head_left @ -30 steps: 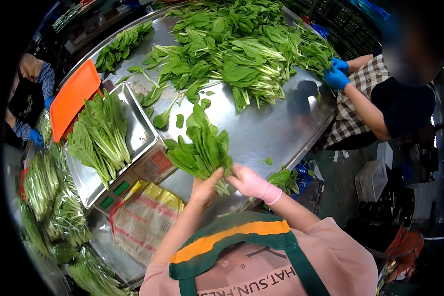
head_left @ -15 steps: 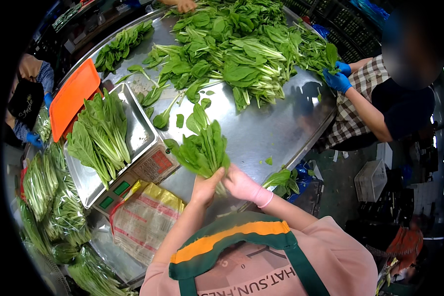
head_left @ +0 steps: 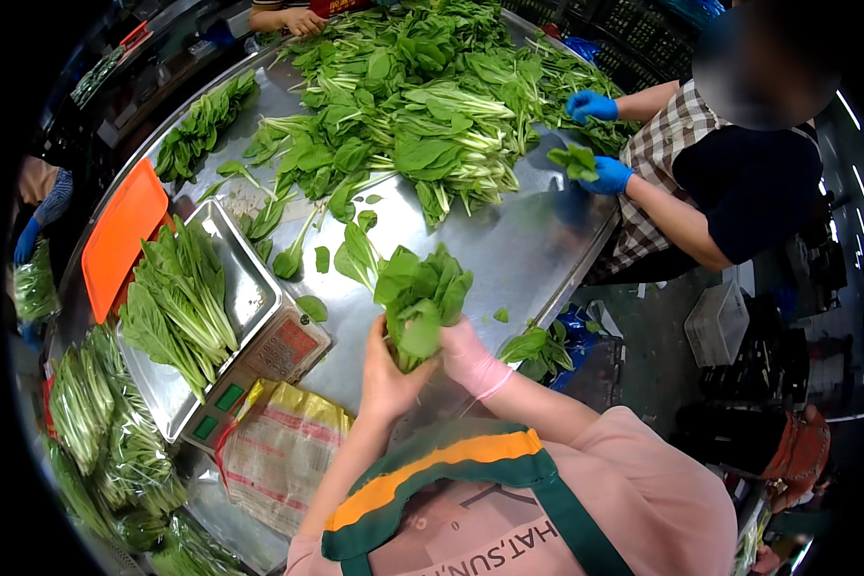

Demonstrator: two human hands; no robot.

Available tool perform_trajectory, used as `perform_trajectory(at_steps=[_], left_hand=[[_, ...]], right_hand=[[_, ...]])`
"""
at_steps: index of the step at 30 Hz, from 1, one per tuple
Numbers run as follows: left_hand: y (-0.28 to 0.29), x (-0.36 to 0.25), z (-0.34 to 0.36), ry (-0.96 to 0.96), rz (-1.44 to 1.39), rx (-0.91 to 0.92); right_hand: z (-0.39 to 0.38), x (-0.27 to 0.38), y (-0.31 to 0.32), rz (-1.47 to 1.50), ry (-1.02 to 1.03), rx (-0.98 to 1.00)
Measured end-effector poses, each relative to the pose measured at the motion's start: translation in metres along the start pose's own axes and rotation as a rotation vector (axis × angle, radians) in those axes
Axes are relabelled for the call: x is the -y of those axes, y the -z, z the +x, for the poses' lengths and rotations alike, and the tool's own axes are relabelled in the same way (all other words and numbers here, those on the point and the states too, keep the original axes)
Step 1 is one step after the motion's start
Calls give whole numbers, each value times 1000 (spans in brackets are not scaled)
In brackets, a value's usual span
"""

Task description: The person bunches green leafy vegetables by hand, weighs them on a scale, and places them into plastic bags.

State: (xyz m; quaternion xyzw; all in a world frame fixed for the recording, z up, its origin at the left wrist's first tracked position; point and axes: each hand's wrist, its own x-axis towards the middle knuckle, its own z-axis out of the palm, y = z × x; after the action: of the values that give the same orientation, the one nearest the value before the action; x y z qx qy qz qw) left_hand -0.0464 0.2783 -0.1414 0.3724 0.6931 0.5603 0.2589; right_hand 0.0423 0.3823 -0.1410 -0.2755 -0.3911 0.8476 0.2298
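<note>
Head view: worktop, leafy pile at 12 o'clock, leafy bunch at centre, now looking tipped more upright. Left hand now cups its 8 o'clock side; pink-gloved right hand touches 4 o'clock, fingers hidden, grip unclear. Probably mid-regrip.

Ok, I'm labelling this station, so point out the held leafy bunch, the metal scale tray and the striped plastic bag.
Leafy bunch (head_left: 418, 286), head view: middle of its leaves.
Metal scale tray (head_left: 251, 292), head view: bare bottom beside the greens.
Striped plastic bag (head_left: 283, 451), head view: creased middle.
</note>
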Motion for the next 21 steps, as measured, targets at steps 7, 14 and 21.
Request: perform_trajectory(at_steps=[7, 14, 21], left_hand=[[30, -12, -1, 584, -616, 527], [51, -21, -62, 597, -576, 336], [261, -46, -49, 277, -751, -758]], right_hand=[[-1, 2, 4, -430, 33, 237], [-18, -5, -12, -693, -58, 461], [-9, 25, -34, -656, -101, 454]])
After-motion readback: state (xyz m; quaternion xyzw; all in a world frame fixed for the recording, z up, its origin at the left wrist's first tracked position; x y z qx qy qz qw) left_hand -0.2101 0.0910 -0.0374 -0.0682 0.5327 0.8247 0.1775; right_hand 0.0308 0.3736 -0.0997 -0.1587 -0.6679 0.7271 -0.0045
